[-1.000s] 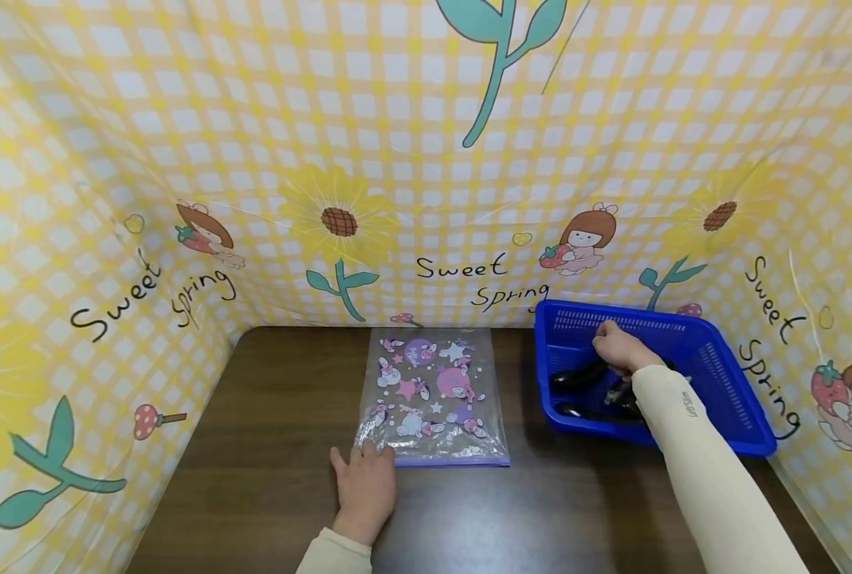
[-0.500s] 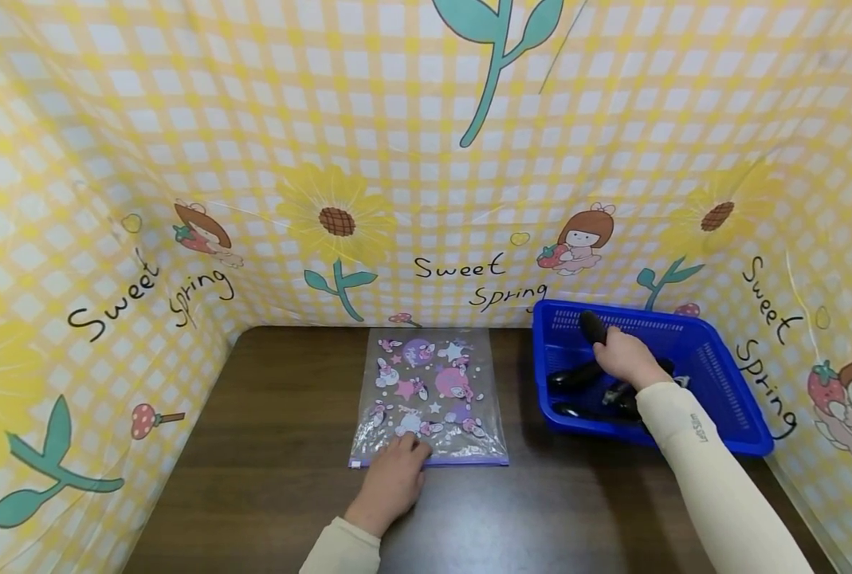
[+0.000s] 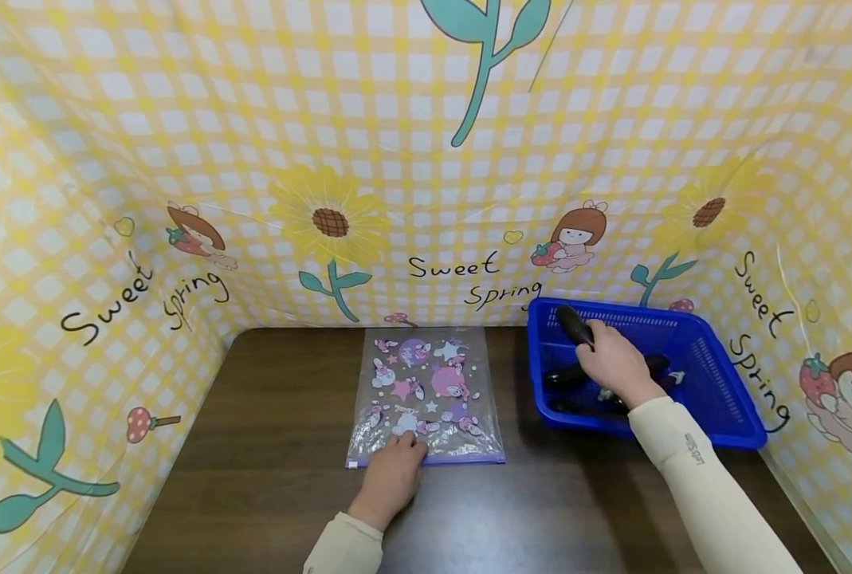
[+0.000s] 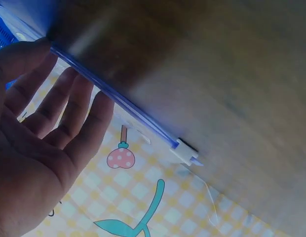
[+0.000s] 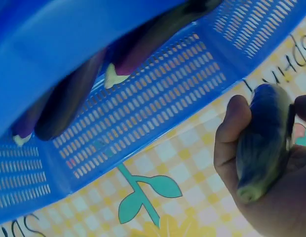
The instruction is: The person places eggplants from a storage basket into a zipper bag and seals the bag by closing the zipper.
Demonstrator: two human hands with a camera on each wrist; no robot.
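Holding one eggplant (image 3: 573,323) over the blue basket (image 3: 728,375) at the right of the head view, the right hand (image 3: 615,363) should raise it fully clear, while the left hand (image 3: 390,478), pinching or not I cannot tell, should steady the slider-zip bag (image 3: 431,392) at lower centre.

The bag (image 3: 429,395) is clear, shiny plastic, the basket (image 3: 725,375) smooth perforated plastic, the eggplants (image 3: 574,325) glossy-skinned; the surface (image 3: 275,418) looks like satiny wood, the backdrop (image 3: 375,119) creased cloth.
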